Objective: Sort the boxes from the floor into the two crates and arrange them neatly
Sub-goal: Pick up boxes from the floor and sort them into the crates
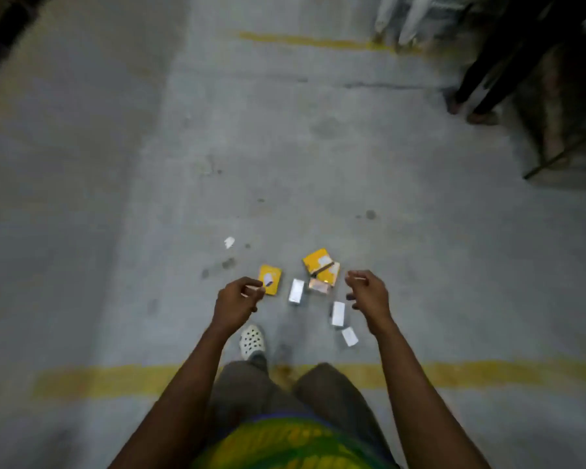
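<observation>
Small boxes lie scattered on the grey concrete floor ahead of my feet. A yellow box [270,279] lies at the left, just past my left hand [237,301]. Two yellow boxes [320,267] lie stacked askew in the middle. A white box [296,291] lies between them, another white box [338,313] sits near my right hand [369,296], and a third white box [349,336] lies closer to me. Both hands hover above the floor with fingers loosely curled, holding nothing. No crates are in view.
A yellow floor line [115,379] crosses under my legs; another yellow line [305,40] runs far ahead. A standing person's legs [481,86] and a metal frame [562,157] are at the upper right. Paper scraps [229,242] lie on the floor. My white shoe [252,340] is below the boxes.
</observation>
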A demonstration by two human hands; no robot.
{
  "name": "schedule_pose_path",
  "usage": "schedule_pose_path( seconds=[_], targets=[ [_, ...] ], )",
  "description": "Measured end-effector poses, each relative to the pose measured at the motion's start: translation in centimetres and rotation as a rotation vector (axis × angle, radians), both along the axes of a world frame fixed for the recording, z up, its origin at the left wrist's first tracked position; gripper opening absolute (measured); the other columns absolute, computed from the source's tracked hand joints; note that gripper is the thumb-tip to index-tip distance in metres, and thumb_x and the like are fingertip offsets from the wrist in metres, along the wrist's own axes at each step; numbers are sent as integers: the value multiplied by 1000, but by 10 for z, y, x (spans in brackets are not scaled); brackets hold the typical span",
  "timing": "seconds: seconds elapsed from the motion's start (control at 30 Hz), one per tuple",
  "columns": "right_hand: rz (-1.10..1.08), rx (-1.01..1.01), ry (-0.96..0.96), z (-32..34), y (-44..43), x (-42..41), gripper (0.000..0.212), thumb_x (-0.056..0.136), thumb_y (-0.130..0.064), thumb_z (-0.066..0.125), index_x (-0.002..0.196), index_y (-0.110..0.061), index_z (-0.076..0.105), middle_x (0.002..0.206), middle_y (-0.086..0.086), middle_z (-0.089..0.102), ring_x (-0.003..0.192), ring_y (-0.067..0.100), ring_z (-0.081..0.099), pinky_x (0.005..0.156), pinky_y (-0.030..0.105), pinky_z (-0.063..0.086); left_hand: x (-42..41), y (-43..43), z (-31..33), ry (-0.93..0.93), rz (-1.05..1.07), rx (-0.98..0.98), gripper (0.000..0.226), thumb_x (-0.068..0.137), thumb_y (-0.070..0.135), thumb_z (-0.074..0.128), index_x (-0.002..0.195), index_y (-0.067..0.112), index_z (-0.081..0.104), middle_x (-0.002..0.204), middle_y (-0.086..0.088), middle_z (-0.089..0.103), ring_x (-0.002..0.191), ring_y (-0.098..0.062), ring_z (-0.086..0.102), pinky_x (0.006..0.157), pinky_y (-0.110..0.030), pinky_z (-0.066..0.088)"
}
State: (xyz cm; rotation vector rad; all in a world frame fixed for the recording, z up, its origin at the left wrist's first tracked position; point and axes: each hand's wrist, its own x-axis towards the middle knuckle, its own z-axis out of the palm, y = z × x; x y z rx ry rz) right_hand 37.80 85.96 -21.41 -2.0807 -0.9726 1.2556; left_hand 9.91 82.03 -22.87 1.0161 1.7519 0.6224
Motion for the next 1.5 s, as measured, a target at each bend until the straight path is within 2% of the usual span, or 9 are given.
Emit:
schedule_pose_path(
  seconds=[0.17,0.4,0.53,0.7,1.0,1.1,1.27,1.4,1.5],
  targets=[
    [-162,-98,30,-66,30,20,14,92,-16,71,107,-17,72,95,8,75,63,18,66,54,26,48,24,58,-77,43,-164,-184,5,87,28,75,91,26,72,73,0,74,57,-12,69,60,-30,51],
    [-273,-271,-42,-290,39,56,13,89,-19,74,99,-27,72,96,8,76,83,28,73,78,37,57,64,103,-286,139,-334,-337,18,85,40,75,96,26,74,74,3,75,66,-15,71,74,-37,58],
    [-202,-357,-131,-421,34,75,15,88,-26,75,103,-26,72,103,4,76,98,28,71,93,45,56,96,116,-415,164,-356,-403,20,85,40,76,98,25,74,78,2,75,77,-19,73,77,-37,59],
    [23,-340,-127,-562,54,52,20,90,-34,75,105,-26,65,94,-2,72,92,22,69,82,32,53,121,137,-560,393,-277,-441,26,83,31,70,109,27,71,104,-1,75,105,-27,68,90,-34,52],
    [118,-245,-236,-736,102,-77,86,73,-56,81,135,-16,37,135,8,46,124,32,53,90,43,48,76,187,-740,626,181,-518,131,55,55,91,155,18,15,155,-12,25,144,-33,26,104,-64,34],
    [105,-305,-307,-752,102,-92,85,79,-45,76,139,-13,26,134,12,45,119,37,54,87,42,47,59,187,-763,644,203,-544,133,46,52,95,150,16,22,149,-10,31,140,-34,31,103,-64,36],
    [-126,-273,-163,-709,106,-71,60,77,-36,81,113,-20,36,119,5,59,107,33,62,87,36,47,47,183,-721,598,233,-389,116,48,54,93,139,9,38,138,-11,44,131,-34,45,104,-54,41],
    [-420,-313,101,-618,105,-54,53,80,-31,83,113,-17,46,101,4,65,87,32,70,61,37,59,33,178,-615,278,550,-349,110,50,63,89,137,8,50,133,-9,55,123,-26,56,105,-44,48],
    [-618,-389,388,-527,104,-53,38,89,-27,76,119,-13,57,99,8,68,73,26,67,58,30,54,11,168,-525,2,799,-496,99,40,77,84,109,8,70,116,-15,70,105,-30,67,92,-49,57]
  ],
)
